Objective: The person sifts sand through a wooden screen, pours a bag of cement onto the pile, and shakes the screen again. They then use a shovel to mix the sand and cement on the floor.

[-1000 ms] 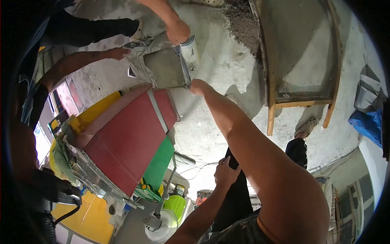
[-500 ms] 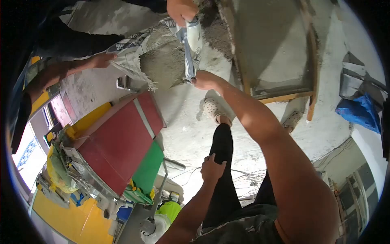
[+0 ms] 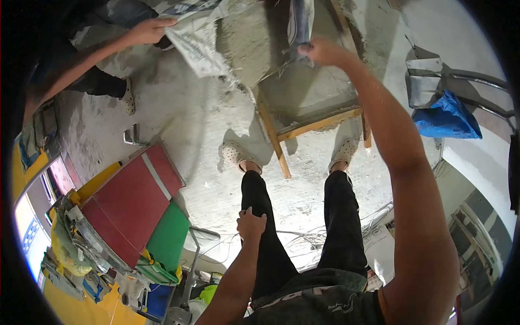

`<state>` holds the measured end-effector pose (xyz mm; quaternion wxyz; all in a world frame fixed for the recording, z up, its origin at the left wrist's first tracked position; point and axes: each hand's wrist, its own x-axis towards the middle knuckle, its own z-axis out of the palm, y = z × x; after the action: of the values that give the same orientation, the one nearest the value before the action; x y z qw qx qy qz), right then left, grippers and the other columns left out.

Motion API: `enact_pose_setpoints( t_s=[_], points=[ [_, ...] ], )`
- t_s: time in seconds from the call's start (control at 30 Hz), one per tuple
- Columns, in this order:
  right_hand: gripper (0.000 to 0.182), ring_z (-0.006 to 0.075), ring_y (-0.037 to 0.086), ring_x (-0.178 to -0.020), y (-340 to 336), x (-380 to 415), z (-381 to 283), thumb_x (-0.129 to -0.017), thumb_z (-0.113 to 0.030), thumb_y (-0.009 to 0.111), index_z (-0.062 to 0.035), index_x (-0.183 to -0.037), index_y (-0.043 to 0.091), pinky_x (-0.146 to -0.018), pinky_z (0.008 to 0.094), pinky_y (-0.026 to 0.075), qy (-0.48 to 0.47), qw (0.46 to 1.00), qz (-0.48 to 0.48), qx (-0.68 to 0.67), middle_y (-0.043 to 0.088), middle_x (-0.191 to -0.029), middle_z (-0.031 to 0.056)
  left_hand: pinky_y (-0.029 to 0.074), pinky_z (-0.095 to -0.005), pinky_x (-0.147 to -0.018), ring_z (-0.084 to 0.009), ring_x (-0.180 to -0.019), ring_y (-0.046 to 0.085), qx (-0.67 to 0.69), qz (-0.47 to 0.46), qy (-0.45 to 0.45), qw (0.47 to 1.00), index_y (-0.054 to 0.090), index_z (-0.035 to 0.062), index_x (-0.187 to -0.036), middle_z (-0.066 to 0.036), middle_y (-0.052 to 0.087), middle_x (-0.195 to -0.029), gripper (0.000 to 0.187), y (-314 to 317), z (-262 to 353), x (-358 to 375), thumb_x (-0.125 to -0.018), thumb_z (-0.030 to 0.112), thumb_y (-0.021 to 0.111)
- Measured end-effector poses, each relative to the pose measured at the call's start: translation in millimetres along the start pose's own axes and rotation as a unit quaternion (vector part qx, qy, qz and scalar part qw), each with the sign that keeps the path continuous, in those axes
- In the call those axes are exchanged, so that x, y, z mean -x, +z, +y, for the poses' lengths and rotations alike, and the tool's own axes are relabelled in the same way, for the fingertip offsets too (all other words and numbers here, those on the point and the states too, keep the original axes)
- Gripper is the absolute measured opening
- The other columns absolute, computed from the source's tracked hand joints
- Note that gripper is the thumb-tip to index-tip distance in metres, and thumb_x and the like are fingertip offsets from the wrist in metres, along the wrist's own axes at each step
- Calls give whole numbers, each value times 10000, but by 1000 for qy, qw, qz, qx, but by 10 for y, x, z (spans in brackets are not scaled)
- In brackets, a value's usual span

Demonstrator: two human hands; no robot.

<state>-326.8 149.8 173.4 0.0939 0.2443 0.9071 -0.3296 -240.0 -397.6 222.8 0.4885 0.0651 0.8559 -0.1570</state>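
Note:
An opened woven sack (image 3: 195,51) of grey, cement-like material (image 3: 246,43) is held up at the top of the view, above one end of a wooden-framed tray (image 3: 319,123). My right hand (image 3: 322,52) is closed on the sack's white-and-blue edge at its right side. A co-worker's hand (image 3: 151,31) grips the sack's left side. My left hand (image 3: 252,223) rests on my left thigh, its fingers apart and holding nothing. The sack's far end is cut off by the top of the view.
My feet in pale clogs (image 3: 238,155) stand near the frame's legs. A red-and-green panel (image 3: 127,203) stands at left, beside a small metal object (image 3: 132,135). At right are a blue bag (image 3: 449,118) and a metal container (image 3: 425,81). Cables (image 3: 303,238) lie behind my feet.
The sack has shifted right, from bare floor to over the wooden-framed tray, with my right hand and the co-worker's hand still on it. My left hand stays on my thigh.

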Motion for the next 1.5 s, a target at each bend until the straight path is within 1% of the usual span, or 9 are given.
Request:
enact_pose_setpoints(
  t_s=[0.13,0.2,0.33,0.43,0.53,0.6,0.9,1.23,1.5],
  points=[
    [426,392,650,-987,-511,-103,472,-889,-372,592,13,-1050,677,-825,459,503,49,992,33,108,672,-1053,233,477,-454,-984,-330,-1202,535,-32,8,2,999,538,132,-1348,-136,511,-1345,667,211,73,65,-777,427,716],
    [363,406,662,-822,-696,-194,761,-896,-315,588,32,-878,692,-752,474,508,46,990,32,130,676,-860,243,474,-455,-988,-335,-1213,524,-26,-3,-2,1000,524,129,-1359,-140,495,-1361,671,241,129,111,-786,424,711],
    [320,345,692,-897,-923,-97,1042,-795,-238,580,-1,-965,711,-769,474,509,48,990,72,110,684,-941,264,465,-466,-992,-340,-1249,485,-46,-5,-5,999,506,132,-1377,-140,442,-1410,663,348,198,126,-803,412,685],
    [366,356,683,-907,-919,-150,1164,-771,-267,604,49,-937,680,-779,468,499,172,976,-3,135,674,-906,277,467,-471,-978,-347,-1250,485,-70,-7,-7,997,513,137,-1371,-146,436,-1422,659,383,275,138,-798,416,682],
    [391,384,681,-893,-578,-496,1708,-754,-321,658,26,-928,702,-775,477,522,83,957,-50,273,697,-921,232,463,-469,-987,-347,-1251,485,-74,-4,-14,997,511,137,-1373,-148,434,-1420,660,404,354,156,-798,413,682],
    [257,369,679,-873,-464,-522,2003,-879,-204,567,8,-906,710,-783,472,520,-113,899,-111,408,681,-896,245,458,-467,-995,-346,-1253,484,-77,-4,-18,997,509,137,-1375,-150,434,-1418,663,395,400,168,-797,411,682],
    [298,372,675,-985,184,752,1251,-885,-143,510,-43,-1108,682,-828,469,545,235,954,-2,187,697,-1077,156,444,-464,-1015,-347,-1251,483,-105,-10,-26,994,506,132,-1380,-154,434,-1416,676,459,556,188,-793,415,686],
    [270,320,666,-1040,1238,685,2049,-900,-157,515,-103,-1085,704,-833,454,540,286,950,6,126,690,-1121,133,453,-453,-1010,-350,-1231,504,-147,-1,-20,989,529,125,-1362,-165,449,-1400,695,698,552,109,-776,454,704],
    [487,358,631,-1078,829,621,2335,-876,-372,609,-96,-1275,568,-914,474,510,321,937,33,131,645,-1176,176,460,-464,-993,-369,-1222,502,-179,7,-15,984,522,115,-1362,-180,442,-1395,711,855,604,111,-772,468,704]
  ],
)
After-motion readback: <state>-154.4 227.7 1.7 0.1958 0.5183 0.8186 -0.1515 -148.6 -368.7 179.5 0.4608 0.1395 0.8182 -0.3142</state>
